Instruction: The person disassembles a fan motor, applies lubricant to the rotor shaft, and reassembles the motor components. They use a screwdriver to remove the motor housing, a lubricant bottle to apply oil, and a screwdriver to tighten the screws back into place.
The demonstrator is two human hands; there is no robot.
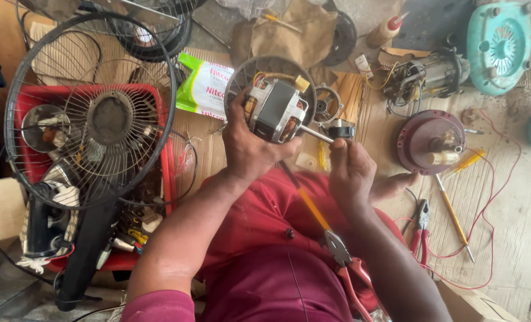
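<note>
In the head view, the person is sitting over a cluttered work floor with a fan motor (274, 110) raised in front of the chest. The left hand (247, 146) is wrapping around the motor's body from below, fingers closed tight on it, apparently so the shaft is pointing out to the right, where the other hand can reach it. The right hand (350, 168) is pinching a small black knob (340, 129) at the tip of the shaft, fingertips closed on it; whether it is turning cannot be told. The two hands are standing a little apart, joined only by the motor and its shaft. A round wire guard (265, 71) is lying just behind the motor. A yellow-handled screwdriver (306, 200) and red-handled pliers (346, 262) are resting across the lap, seemingly kept within easy reach. To the left, a large fan grille (89, 113) is lying over a red crate (158, 137) of parts. To the right, a maroon motor cover (423, 140), another pair of pliers (420, 229) and a second screwdriver (453, 217) are lying on the floor
</note>
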